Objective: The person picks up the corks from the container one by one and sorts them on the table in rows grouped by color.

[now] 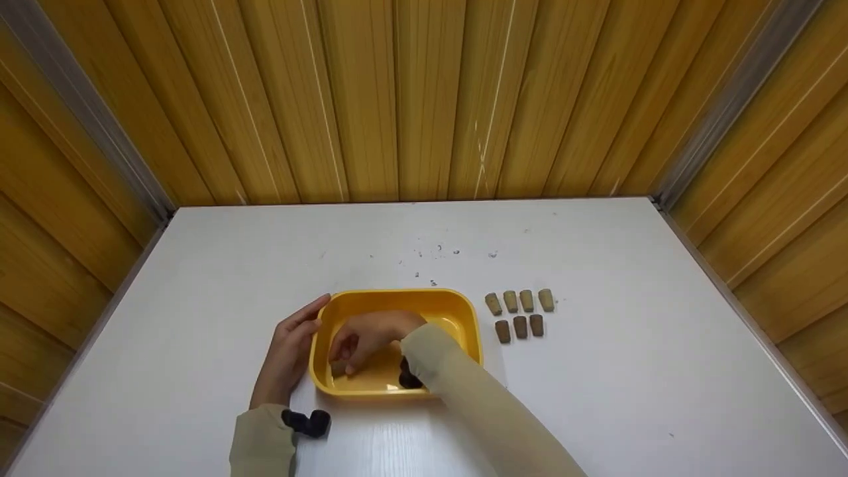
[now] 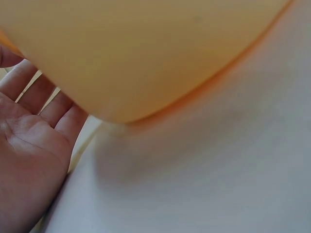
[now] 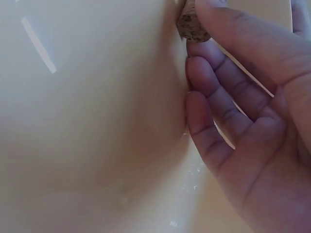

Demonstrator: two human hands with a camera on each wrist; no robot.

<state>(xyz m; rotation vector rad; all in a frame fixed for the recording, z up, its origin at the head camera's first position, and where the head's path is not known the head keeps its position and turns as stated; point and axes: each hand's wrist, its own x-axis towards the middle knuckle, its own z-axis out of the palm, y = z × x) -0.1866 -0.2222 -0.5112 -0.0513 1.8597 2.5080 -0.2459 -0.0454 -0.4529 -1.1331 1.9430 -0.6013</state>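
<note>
My right hand [image 1: 371, 334] reaches inside a yellow plastic tub [image 1: 397, 393] at its left end. Between thumb and fingers it pinches a tapered cork stopper [image 3: 193, 25] low against the tub's wall; the speckled end of the cork shows in the right wrist view, and the fingers hide part of it. The left hand [image 1: 288, 354] rests along the outside of the tub's left wall, fingers extended, fingertips near the rim at the far left corner. In the left wrist view its palm faces the tub's outer side.
Right of the tub, several light cork stoppers [image 1: 527, 301] stand in a back row, with three darker cork stoppers [image 1: 520, 327] in front. Small dark crumbs [image 1: 456, 252] are scattered behind the tub on the white table [image 1: 629, 384]. Wood-look panels [image 1: 424, 99] enclose the back and sides.
</note>
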